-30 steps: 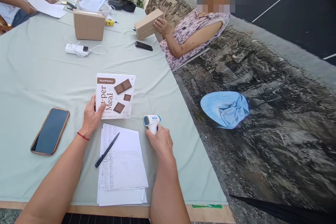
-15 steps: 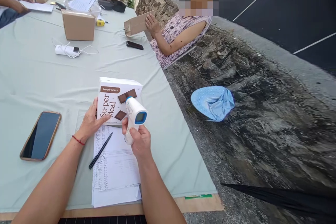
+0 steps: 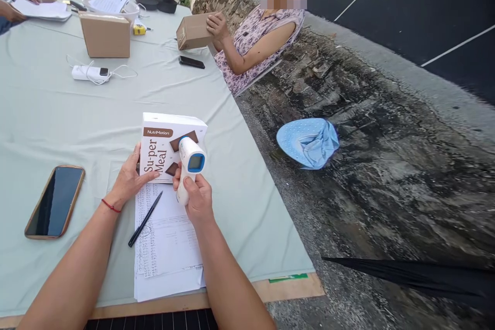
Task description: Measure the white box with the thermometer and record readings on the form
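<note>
My left hand [image 3: 129, 179] grips the lower left edge of a white and brown box [image 3: 157, 139] printed "NutriMotion Su-per Meal", its thumb across the front. The box stands upright on the table at the top of a stack of papers. Wrapped round the handle of a white and blue infrared thermometer [image 3: 190, 157] is my right hand [image 3: 197, 196]. The thermometer's nose points at the box front and covers part of it; its small screen faces me. Below the box, a black pen [image 3: 145, 219] lies slantwise on the printed papers [image 3: 174, 247].
A smartphone [image 3: 54, 202] lies at the left. Further back are a white corded device [image 3: 91, 74], a cardboard box [image 3: 105, 36] and a black phone [image 3: 192, 62]. At the right edge a person holds another carton [image 3: 194, 31]. A blue hat [image 3: 308, 143] lies beyond the table edge.
My right hand and the thermometer have shifted slightly left and up against the box. The person at the right has turned the carton. The whole view has moved a little.
</note>
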Demonstrator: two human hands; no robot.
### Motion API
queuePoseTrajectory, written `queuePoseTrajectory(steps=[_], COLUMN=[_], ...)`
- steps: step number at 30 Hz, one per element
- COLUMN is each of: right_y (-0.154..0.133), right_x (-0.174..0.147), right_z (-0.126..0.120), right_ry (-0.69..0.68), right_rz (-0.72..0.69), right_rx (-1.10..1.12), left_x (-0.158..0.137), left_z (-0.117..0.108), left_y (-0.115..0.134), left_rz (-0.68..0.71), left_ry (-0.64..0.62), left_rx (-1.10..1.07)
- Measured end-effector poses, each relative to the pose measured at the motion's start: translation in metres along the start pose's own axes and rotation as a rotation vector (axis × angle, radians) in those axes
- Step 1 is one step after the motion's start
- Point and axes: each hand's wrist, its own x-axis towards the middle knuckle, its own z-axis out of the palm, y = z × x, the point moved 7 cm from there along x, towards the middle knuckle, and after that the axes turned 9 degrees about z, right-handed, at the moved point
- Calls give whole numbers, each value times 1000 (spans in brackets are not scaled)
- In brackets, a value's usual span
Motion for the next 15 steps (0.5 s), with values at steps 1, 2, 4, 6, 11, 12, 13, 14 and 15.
queuePoseTrajectory(steps=[1,2,4,6,11,12,13,14,15], right_y=[0,-1,-1,-2,-2,-2,-2,-2,-2], right_x=[0,-1,-1,-1,-2,-2,-2,-2,-2], right_z=[1,1,3,2,1,1,1,1,1], right_ry=[-8,-19,-36,-28,21,21,20,20,21], right_rz=[3,7,10,6,19,24,25,24,21], right_rx=[8,17,29,21,-3,-7,-11,-13,-12], left_x=[0,0,0,-1,1,1,2,2,2], left_z=[0,0,-1,-2,1,1,1,1,0], left_y=[0,1,0,0,3,3,4,4,3], left_rz=[-8,-19,-52,-96,-123,-114,-107,-102,-99], left_ry=[-5,-10,-20,-26,-69,-80,-83,-79,-70], left_rx=[-6,-7,3,8,-67,-76,-80,-83,-85])
